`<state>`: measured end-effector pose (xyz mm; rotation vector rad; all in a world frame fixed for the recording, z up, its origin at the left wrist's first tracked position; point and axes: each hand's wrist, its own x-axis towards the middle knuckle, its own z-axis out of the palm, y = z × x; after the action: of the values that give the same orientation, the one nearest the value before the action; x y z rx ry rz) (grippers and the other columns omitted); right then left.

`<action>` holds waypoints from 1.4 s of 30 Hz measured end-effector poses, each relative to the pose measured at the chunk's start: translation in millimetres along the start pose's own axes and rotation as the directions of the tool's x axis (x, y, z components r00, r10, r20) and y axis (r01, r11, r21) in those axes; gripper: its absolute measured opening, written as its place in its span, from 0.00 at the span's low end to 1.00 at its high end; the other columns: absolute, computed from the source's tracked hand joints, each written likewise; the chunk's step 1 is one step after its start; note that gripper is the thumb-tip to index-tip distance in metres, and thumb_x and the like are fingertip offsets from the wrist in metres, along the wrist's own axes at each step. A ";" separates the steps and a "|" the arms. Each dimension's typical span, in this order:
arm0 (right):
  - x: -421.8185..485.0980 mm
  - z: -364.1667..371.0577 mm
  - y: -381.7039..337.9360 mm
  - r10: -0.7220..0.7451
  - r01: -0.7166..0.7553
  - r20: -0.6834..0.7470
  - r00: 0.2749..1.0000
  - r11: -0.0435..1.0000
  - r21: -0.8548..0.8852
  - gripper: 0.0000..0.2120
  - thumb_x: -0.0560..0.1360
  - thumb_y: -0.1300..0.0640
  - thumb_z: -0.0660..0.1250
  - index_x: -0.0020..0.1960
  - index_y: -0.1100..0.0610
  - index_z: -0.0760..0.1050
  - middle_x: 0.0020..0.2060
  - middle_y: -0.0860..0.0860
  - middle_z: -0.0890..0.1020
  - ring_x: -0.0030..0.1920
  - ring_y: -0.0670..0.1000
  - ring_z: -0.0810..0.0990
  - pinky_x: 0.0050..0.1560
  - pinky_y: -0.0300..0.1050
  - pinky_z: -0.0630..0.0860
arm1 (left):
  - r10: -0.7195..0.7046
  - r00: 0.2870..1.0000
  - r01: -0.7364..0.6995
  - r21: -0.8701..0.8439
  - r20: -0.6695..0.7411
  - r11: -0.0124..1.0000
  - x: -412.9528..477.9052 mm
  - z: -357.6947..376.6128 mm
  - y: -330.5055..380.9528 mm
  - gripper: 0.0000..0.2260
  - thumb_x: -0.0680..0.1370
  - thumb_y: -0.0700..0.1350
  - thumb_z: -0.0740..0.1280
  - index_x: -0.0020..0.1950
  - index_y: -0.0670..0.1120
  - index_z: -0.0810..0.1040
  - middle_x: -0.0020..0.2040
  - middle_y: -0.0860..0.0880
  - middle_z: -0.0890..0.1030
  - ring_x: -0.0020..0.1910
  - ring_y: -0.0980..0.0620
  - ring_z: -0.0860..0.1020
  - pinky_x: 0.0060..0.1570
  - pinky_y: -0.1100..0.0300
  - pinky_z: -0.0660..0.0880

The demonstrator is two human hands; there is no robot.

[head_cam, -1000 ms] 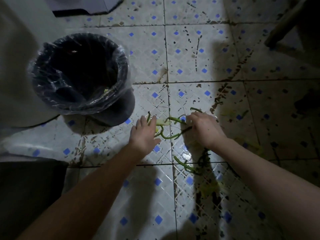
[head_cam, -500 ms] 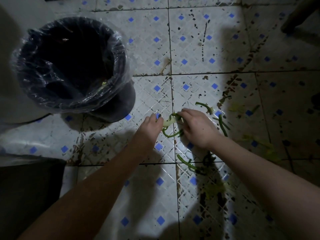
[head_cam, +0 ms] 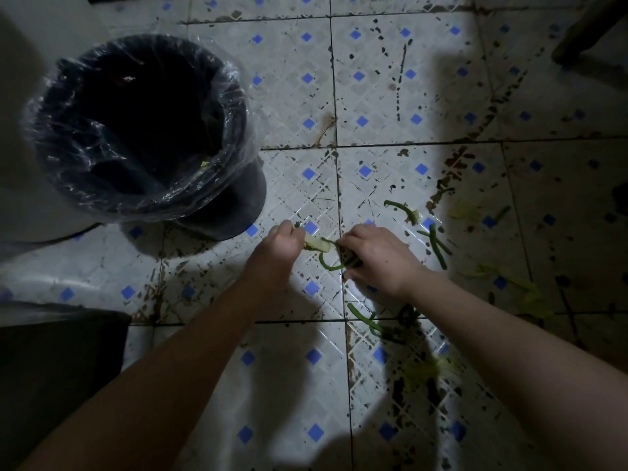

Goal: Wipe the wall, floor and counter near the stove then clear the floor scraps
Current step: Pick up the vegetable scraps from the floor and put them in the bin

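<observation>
Green vegetable scraps lie on the stained, blue-dotted floor tiles (head_cam: 289, 385). My left hand (head_cam: 277, 248) is closed on a pale yellow-green scrap (head_cam: 317, 245) just above the floor. My right hand (head_cam: 379, 256) faces it, fingers curled around a bunch of green stems (head_cam: 331, 265) that loops out below it. More green strips (head_cam: 436, 244) lie to the right of my right hand, and others (head_cam: 365, 319) lie under my right wrist. A black bin (head_cam: 142, 130) lined with clear plastic stands at the upper left, its mouth open.
Pale yellowish scraps (head_cam: 520, 283) lie in the dark area at the right. A dark furniture leg (head_cam: 584, 32) stands at the top right. A pale cabinet side (head_cam: 20, 96) rises behind the bin, and a dark object (head_cam: 57, 362) sits at the lower left.
My two hands have drawn together and closed over the scraps between them. The left hand went from flat and spread to pinched on the pale piece. The view shifted slightly.
</observation>
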<state>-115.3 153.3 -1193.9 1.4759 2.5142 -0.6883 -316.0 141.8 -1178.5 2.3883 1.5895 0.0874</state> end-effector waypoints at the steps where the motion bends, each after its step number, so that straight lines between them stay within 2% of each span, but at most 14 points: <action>1: 0.3 0.3 -1.2 -0.004 0.004 -0.005 1.000 1.000 0.007 0.25 0.71 0.48 0.71 0.65 0.55 0.71 0.56 0.52 0.75 0.59 0.54 0.71 0.58 0.48 0.67 | -0.021 1.000 0.021 -0.004 0.001 1.000 -1.2 -1.6 -1.7 0.11 0.73 0.25 0.61 0.51 0.34 0.77 0.44 0.39 0.75 0.40 0.44 0.74 0.38 0.58 0.71; 4: 0.5 -0.2 -3.3 -0.010 0.010 -0.003 1.000 0.999 0.039 0.20 0.71 0.51 0.71 0.60 0.57 0.73 0.52 0.52 0.75 0.55 0.55 0.72 0.51 0.46 0.67 | -0.054 0.999 0.053 -0.032 -0.009 0.998 -5.2 -6.2 -7.1 0.11 0.73 0.24 0.62 0.52 0.34 0.77 0.44 0.38 0.76 0.41 0.44 0.74 0.39 0.57 0.72; 8: -6.6 0.9 3.8 -0.038 0.038 0.014 0.999 0.999 0.019 0.21 0.69 0.51 0.73 0.58 0.56 0.72 0.50 0.52 0.75 0.51 0.53 0.72 0.46 0.46 0.66 | -0.063 0.998 0.063 -0.026 -0.010 0.998 -10.2 -12.2 -12.1 0.09 0.76 0.27 0.61 0.52 0.33 0.77 0.45 0.36 0.76 0.42 0.40 0.75 0.43 0.51 0.75; 12: -13.5 4.2 5.2 -0.052 0.052 0.001 0.999 0.998 -0.043 0.13 0.71 0.54 0.69 0.54 0.54 0.73 0.48 0.51 0.75 0.48 0.53 0.73 0.42 0.42 0.62 | -0.063 0.998 0.063 -0.020 -0.014 0.998 -20.4 -15.9 -9.4 0.07 0.76 0.28 0.62 0.51 0.34 0.78 0.44 0.38 0.76 0.40 0.43 0.74 0.41 0.55 0.74; 14: -15.8 5.9 2.4 -0.074 0.077 0.023 0.997 0.989 -0.125 0.14 0.71 0.56 0.68 0.55 0.53 0.72 0.51 0.50 0.74 0.51 0.52 0.73 0.45 0.42 0.65 | -0.078 0.997 0.079 -0.021 0.014 0.997 -24.6 -15.5 -9.1 0.09 0.78 0.30 0.60 0.54 0.37 0.76 0.48 0.40 0.75 0.45 0.45 0.73 0.46 0.57 0.75; 16: -17.1 5.8 -0.1 -0.085 0.099 0.069 0.994 0.970 -0.222 0.18 0.71 0.59 0.67 0.60 0.53 0.69 0.55 0.51 0.73 0.55 0.52 0.72 0.52 0.44 0.68 | -0.099 0.995 0.100 -0.027 0.034 0.995 -27.1 -16.0 -9.4 0.10 0.78 0.31 0.59 0.57 0.40 0.74 0.51 0.43 0.73 0.48 0.47 0.72 0.49 0.58 0.74; 19: -19.2 1.2 -1.8 -0.091 0.121 0.105 0.990 0.937 -0.327 0.23 0.72 0.60 0.67 0.65 0.54 0.67 0.58 0.52 0.71 0.58 0.53 0.70 0.56 0.45 0.67 | -0.157 0.984 0.159 -0.013 0.081 0.987 -26.6 -21.8 -8.1 0.12 0.77 0.31 0.60 0.58 0.42 0.71 0.53 0.45 0.72 0.51 0.48 0.72 0.49 0.60 0.71; 24: -26.9 -9.6 -1.2 0.008 0.029 0.107 0.994 0.940 -0.341 0.24 0.73 0.56 0.67 0.67 0.53 0.65 0.58 0.52 0.72 0.59 0.52 0.71 0.61 0.46 0.67 | -0.177 0.977 0.178 0.002 0.116 0.984 -24.6 -36.1 -2.1 0.14 0.76 0.29 0.60 0.59 0.42 0.70 0.55 0.43 0.72 0.54 0.46 0.72 0.47 0.58 0.71; 27: -28.8 -23.5 -4.5 0.042 -0.016 0.068 0.997 0.937 -0.349 0.20 0.73 0.57 0.66 0.63 0.55 0.67 0.57 0.52 0.74 0.58 0.52 0.72 0.61 0.46 0.66 | -0.141 0.986 0.142 -0.006 0.086 0.990 -28.7 -45.6 2.7 0.18 0.74 0.27 0.61 0.60 0.42 0.70 0.56 0.44 0.71 0.54 0.47 0.72 0.50 0.58 0.73; 29: -29.0 -36.0 -9.7 0.038 -0.029 0.015 0.999 0.924 -0.381 0.16 0.73 0.61 0.65 0.59 0.56 0.68 0.55 0.53 0.75 0.55 0.53 0.73 0.58 0.46 0.66 | -0.121 0.991 0.122 -0.014 0.065 0.992 -30.8 -53.1 6.5 0.18 0.74 0.27 0.61 0.60 0.43 0.71 0.55 0.44 0.71 0.53 0.47 0.72 0.49 0.56 0.75; 33: -29.9 -58.2 -22.7 -0.003 -0.032 -0.078 0.997 0.895 -0.444 0.17 0.69 0.65 0.68 0.55 0.56 0.68 0.51 0.53 0.75 0.51 0.53 0.72 0.50 0.44 0.64 | -0.104 0.994 0.104 -0.025 0.021 0.994 -33.3 -68.2 13.0 0.16 0.75 0.28 0.63 0.58 0.43 0.72 0.53 0.45 0.71 0.52 0.47 0.72 0.46 0.55 0.74; 35: -29.9 -66.7 -27.9 -0.018 -0.042 -0.122 0.992 0.880 -0.472 0.15 0.70 0.67 0.66 0.54 0.57 0.68 0.51 0.53 0.75 0.50 0.54 0.73 0.48 0.45 0.63 | -0.090 0.996 0.090 -0.015 0.000 0.996 -33.3 -76.7 16.2 0.16 0.74 0.28 0.64 0.58 0.43 0.71 0.53 0.45 0.71 0.52 0.46 0.72 0.45 0.54 0.74; 39: -32.6 -81.9 -34.0 -0.009 -0.084 -0.183 0.983 0.866 -0.493 0.08 0.76 0.64 0.61 0.54 0.56 0.67 0.50 0.53 0.76 0.50 0.55 0.73 0.49 0.46 0.65 | -0.056 0.997 0.056 -0.001 -0.056 0.998 -30.5 -97.7 21.4 0.18 0.73 0.27 0.63 0.61 0.42 0.71 0.54 0.44 0.71 0.53 0.45 0.72 0.48 0.50 0.76; 42: -37.6 -93.4 -35.3 -0.005 -0.117 -0.233 0.973 0.854 -0.507 0.07 0.77 0.62 0.62 0.53 0.56 0.67 0.50 0.53 0.76 0.49 0.54 0.73 0.48 0.46 0.65 | -0.029 0.991 0.031 0.011 -0.131 0.999 -31.3 -114.7 23.2 0.20 0.73 0.26 0.63 0.61 0.41 0.71 0.53 0.44 0.71 0.51 0.45 0.72 0.46 0.50 0.75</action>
<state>-116.8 151.7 -1087.2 1.4685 2.5102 0.1868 -330.3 126.6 -1059.1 2.4125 1.6877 0.2322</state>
